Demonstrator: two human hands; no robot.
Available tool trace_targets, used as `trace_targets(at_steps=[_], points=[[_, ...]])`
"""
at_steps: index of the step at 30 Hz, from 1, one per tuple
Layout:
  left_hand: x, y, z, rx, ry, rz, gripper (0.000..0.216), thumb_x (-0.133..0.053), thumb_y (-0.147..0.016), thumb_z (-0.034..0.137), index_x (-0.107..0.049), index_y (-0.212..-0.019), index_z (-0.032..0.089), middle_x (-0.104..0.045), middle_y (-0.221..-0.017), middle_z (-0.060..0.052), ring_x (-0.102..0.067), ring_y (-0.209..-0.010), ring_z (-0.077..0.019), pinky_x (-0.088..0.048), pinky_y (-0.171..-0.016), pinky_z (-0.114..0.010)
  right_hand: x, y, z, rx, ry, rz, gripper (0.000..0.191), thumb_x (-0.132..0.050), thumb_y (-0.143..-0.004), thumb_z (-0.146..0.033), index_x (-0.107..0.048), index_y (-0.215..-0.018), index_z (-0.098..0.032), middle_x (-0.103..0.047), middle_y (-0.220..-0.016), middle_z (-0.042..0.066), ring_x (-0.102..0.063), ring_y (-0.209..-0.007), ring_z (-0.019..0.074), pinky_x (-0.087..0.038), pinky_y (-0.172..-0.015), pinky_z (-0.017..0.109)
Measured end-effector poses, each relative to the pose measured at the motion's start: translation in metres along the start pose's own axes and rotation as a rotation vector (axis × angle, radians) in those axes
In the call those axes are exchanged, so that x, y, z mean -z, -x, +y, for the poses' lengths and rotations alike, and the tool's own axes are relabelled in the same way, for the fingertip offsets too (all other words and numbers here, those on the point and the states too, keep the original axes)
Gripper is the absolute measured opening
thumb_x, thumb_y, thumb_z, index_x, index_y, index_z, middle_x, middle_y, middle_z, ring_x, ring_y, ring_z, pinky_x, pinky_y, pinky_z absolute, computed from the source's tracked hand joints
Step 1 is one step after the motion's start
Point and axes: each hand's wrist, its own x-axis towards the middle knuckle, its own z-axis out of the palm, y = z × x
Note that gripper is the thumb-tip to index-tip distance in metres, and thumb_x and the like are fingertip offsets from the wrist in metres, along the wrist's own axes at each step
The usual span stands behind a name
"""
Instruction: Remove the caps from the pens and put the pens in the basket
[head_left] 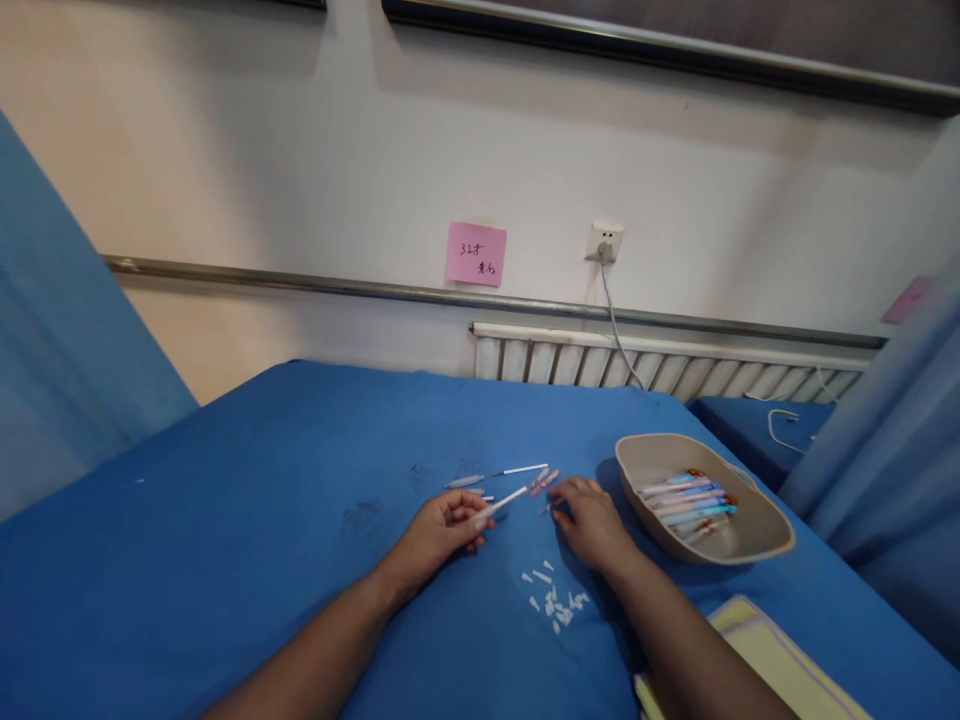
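My left hand (pixel 442 528) pinches a slim white pen part (pixel 504 502), probably a barrel with a refill poking out, tilted up to the right. Just beyond it lie a loose white refill (pixel 523 468) with a dark tip and a pale pen barrel (pixel 465 481). My right hand (pixel 592 520) rests low over the bed with its fingers curled down. A small clear piece (pixel 547 508) shows at its fingertips; whether it is gripped is hard to see. Beyond those fingers lie pinkish clear pen parts (pixel 544 481). Several small white cone-shaped pieces (pixel 555 605) are scattered nearer me.
A beige basket (pixel 776 535) with several colourful pens (pixel 690 500) stands to the right. A yellow cloth-like item (pixel 772 655) lies below it, partly behind my right forearm. Blue sheeting (pixel 247 500) covers the surface. A radiator (pixel 570 360) and plugged-in cable (pixel 611 310) are behind.
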Motion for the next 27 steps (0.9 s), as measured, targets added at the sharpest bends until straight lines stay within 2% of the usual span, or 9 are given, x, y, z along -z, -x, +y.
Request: trace_targets(at_steps=[4,9,11,14,17,19,22,27], points=[[-0.001,0.000,0.002,0.000,-0.011,0.023,0.032,-0.073,-0.068,0.033,-0.055,-0.087,0.014,-0.066,-0.077,-0.002,-0.055,-0.056,-0.0077,-0.044,-0.055,-0.020,0.001,0.002,-0.005,-0.008,0.047,-0.036,0.011,-0.055,-0.080,-0.021,-0.063,-0.088,-0.022,-0.061,-0.092,0.007,-0.051,-0.092,0.0223,-0.036,-0.081,0.031],[-0.002,0.001,0.004,-0.001,-0.013,0.048,0.034,-0.074,-0.065,0.034,-0.055,-0.087,0.014,-0.065,-0.076,-0.002,-0.055,-0.055,-0.0080,-0.044,-0.054,-0.021,0.000,0.005,-0.012,-0.024,0.005,-0.021,0.008,-0.049,-0.082,-0.016,-0.057,-0.084,-0.017,-0.061,-0.086,0.010,-0.053,-0.085,0.0225,-0.037,-0.075,0.031],[-0.001,0.001,0.003,-0.005,-0.021,0.045,0.034,-0.073,-0.066,0.034,-0.056,-0.087,0.014,-0.065,-0.076,-0.002,-0.055,-0.055,-0.0079,-0.044,-0.054,-0.021,-0.001,0.004,-0.012,-0.036,-0.099,0.001,0.008,-0.047,-0.083,-0.017,-0.054,-0.085,-0.018,-0.061,-0.083,0.009,-0.054,-0.081,0.0219,-0.038,-0.072,0.031],[0.001,0.000,0.002,-0.014,-0.033,0.055,0.034,-0.073,-0.067,0.034,-0.056,-0.087,0.014,-0.065,-0.076,-0.002,-0.055,-0.056,-0.0078,-0.044,-0.054,-0.020,-0.005,0.002,-0.010,-0.019,-0.399,0.038,0.008,-0.045,-0.084,-0.024,-0.050,-0.088,-0.020,-0.060,-0.080,0.004,-0.056,-0.074,0.0186,-0.041,-0.068,0.029],[0.003,-0.001,0.000,-0.029,-0.026,0.067,0.033,-0.072,-0.067,0.034,-0.056,-0.088,0.014,-0.065,-0.076,-0.002,-0.055,-0.056,-0.0077,-0.044,-0.053,-0.020,-0.008,-0.002,-0.006,-0.009,-0.713,0.048,0.016,-0.044,-0.085,-0.035,-0.050,-0.089,-0.021,-0.056,-0.075,0.000,-0.054,-0.066,0.0155,-0.043,-0.062,0.027],[0.004,-0.002,0.000,-0.031,-0.022,0.070,0.033,-0.072,-0.068,0.034,-0.057,-0.089,0.014,-0.066,-0.077,-0.002,-0.055,-0.056,-0.0079,-0.044,-0.053,-0.020,-0.008,-0.003,-0.005,-0.015,-0.827,0.048,0.021,-0.044,-0.085,-0.040,-0.052,-0.088,-0.021,-0.055,-0.073,-0.001,-0.053,-0.062,0.0142,-0.043,-0.059,0.025],[0.004,-0.002,0.001,-0.019,-0.029,0.072,0.034,-0.072,-0.067,0.034,-0.057,-0.090,0.014,-0.066,-0.077,-0.003,-0.055,-0.056,-0.0083,-0.043,-0.053,-0.020,-0.005,-0.003,-0.006,-0.015,-0.862,0.061,0.025,-0.046,-0.084,-0.042,-0.055,-0.088,-0.020,-0.054,-0.070,-0.001,-0.051,-0.061,0.0135,-0.041,-0.058,0.024],[0.004,-0.001,0.000,-0.018,-0.050,0.057,0.034,-0.071,-0.068,0.035,-0.057,-0.090,0.014,-0.066,-0.078,-0.003,-0.055,-0.056,-0.0085,-0.043,-0.054,-0.021,0.000,0.000,-0.011,-0.005,-0.796,0.071,0.026,-0.048,-0.083,-0.040,-0.060,-0.087,-0.018,-0.056,-0.070,0.000,-0.050,-0.064,0.0141,-0.040,-0.060,0.024]])
